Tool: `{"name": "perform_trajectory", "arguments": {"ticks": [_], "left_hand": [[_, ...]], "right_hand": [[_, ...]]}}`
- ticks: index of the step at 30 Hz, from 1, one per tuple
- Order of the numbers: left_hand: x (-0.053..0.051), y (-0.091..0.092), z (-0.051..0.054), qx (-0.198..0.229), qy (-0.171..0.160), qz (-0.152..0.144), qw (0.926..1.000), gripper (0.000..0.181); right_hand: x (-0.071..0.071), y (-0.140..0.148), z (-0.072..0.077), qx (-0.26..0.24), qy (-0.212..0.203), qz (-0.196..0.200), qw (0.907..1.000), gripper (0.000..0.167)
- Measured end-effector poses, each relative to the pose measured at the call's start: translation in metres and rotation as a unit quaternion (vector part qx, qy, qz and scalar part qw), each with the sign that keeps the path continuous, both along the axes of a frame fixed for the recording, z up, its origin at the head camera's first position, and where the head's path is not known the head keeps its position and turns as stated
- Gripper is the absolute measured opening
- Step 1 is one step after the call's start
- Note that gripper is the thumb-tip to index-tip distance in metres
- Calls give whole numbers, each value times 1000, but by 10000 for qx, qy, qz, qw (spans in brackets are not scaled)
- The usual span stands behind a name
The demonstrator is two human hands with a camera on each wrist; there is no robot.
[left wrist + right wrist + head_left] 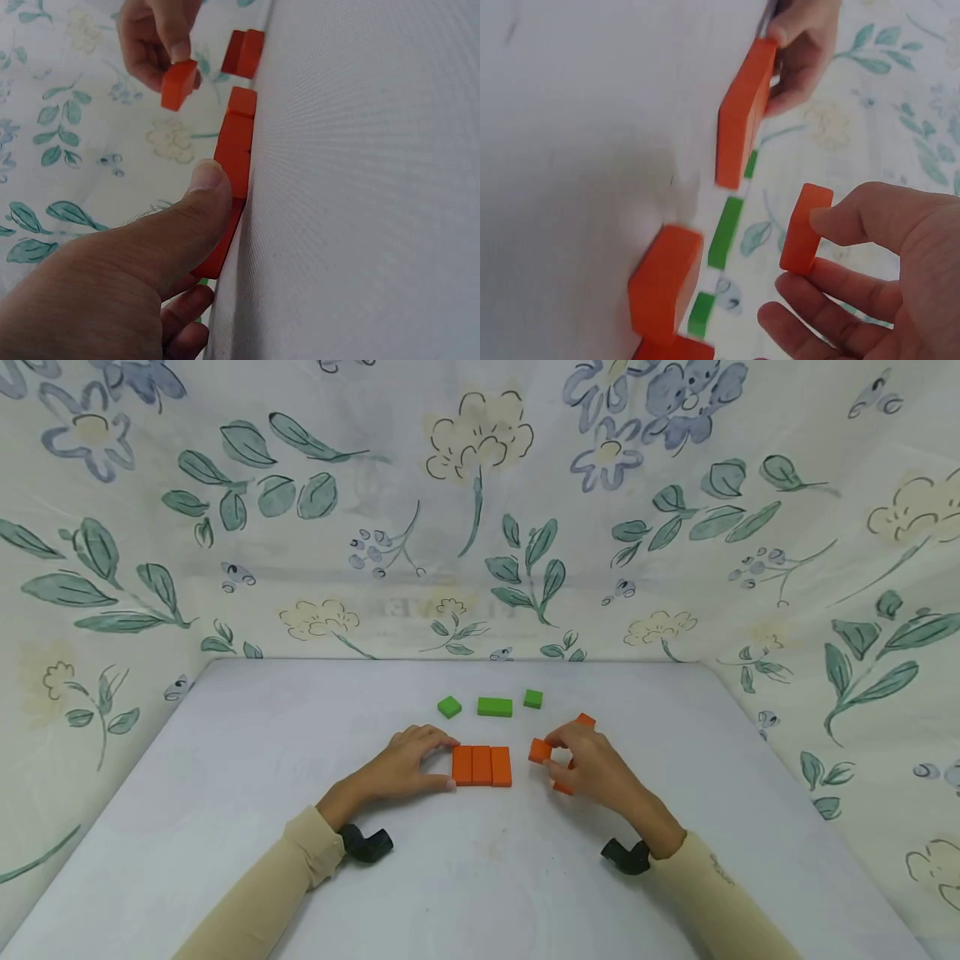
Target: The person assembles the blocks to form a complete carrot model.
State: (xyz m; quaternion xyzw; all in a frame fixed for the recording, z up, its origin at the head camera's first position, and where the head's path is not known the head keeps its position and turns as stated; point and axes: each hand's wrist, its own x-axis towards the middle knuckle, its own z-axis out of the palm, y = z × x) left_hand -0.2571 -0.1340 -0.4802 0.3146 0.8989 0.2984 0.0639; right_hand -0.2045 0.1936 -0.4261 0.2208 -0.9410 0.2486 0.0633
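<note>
Three orange blocks (482,766) lie side by side in a row on the white table. My left hand (408,764) is at the row's left end, thumb at the near corner and fingertips at the far corner, pinching the leftmost block (462,766). To the right of the row, my right hand (596,768) pinches another orange block (806,229) between thumb and fingers. The right wrist view shows that block raised off the table. More orange blocks (664,289) lie on the table by the right hand, partly hidden by it in the head view.
Beyond the orange row lie a green block at the left (450,707), a longer green block (495,707) and a small green block at the right (533,699). A floral cloth (480,527) rises behind the table (480,877) and along its sides.
</note>
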Motion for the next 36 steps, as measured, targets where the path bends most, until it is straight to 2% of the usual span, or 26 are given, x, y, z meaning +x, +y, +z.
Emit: {"name": "perform_trajectory", "arguments": {"ticks": [5, 14, 22, 28, 36], "left_hand": [[0, -1, -1, -1, 12, 27, 10000, 66], [0, -1, -2, 8, 71, 17, 10000, 64], [0, 0, -3, 46, 22, 52, 10000, 63], [1, 2, -2, 9, 16, 69, 10000, 64], [1, 2, 1, 2, 20, 77, 10000, 64]], "right_hand": [[11, -16, 0, 88, 333, 526, 9980, 24], [21, -40, -1, 449, 108, 838, 9954, 25], [19, -56, -7, 585, 160, 1130, 9917, 26], [18, -61, -14, 636, 328, 1245, 9896, 26], [18, -67, -15, 789, 282, 1149, 9898, 27]]}}
